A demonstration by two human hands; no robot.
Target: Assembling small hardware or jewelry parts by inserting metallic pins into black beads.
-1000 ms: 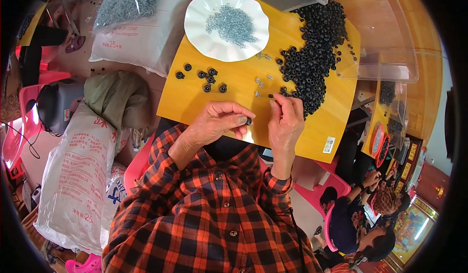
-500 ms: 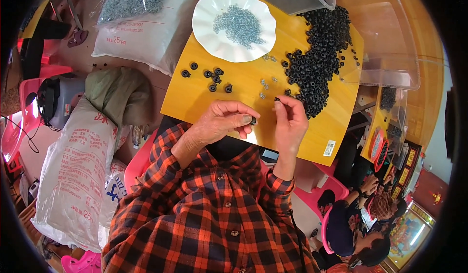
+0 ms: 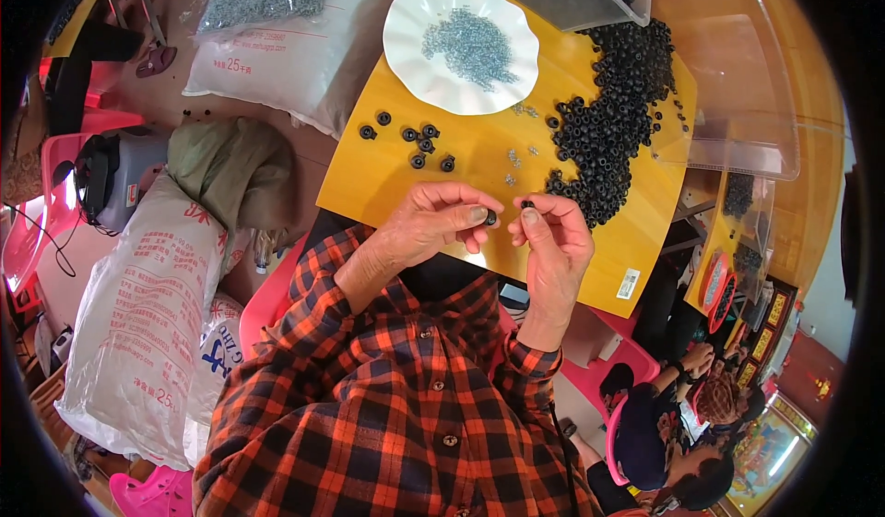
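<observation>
My left hand [image 3: 426, 225] pinches a small round black part [image 3: 489, 217] between thumb and forefinger, over the table's front edge. Close on its right, my right hand [image 3: 556, 233] holds a smaller black piece [image 3: 527, 204] at its fingertips; the two parts are a little apart. Beyond my hands lies a big heap of black ring-shaped parts [image 3: 604, 139]. Several assembled-looking black parts [image 3: 426, 145] sit loose at the left of the table. A few small clear pieces [image 3: 513, 155] are scattered between them and the heap.
A white scalloped plate [image 3: 406, 56] bears a pile of small clear pieces [image 3: 470, 48] on the yellow table [image 3: 369, 180]. Clear plastic bins [image 3: 737, 83] stand at the far right. Large white sacks [image 3: 138, 323] rest on the left. Other people [image 3: 654, 425] sit at the lower right.
My right hand has come down and nearer the left, its small black piece now close to the left hand's part. The whole view has shifted slightly.
</observation>
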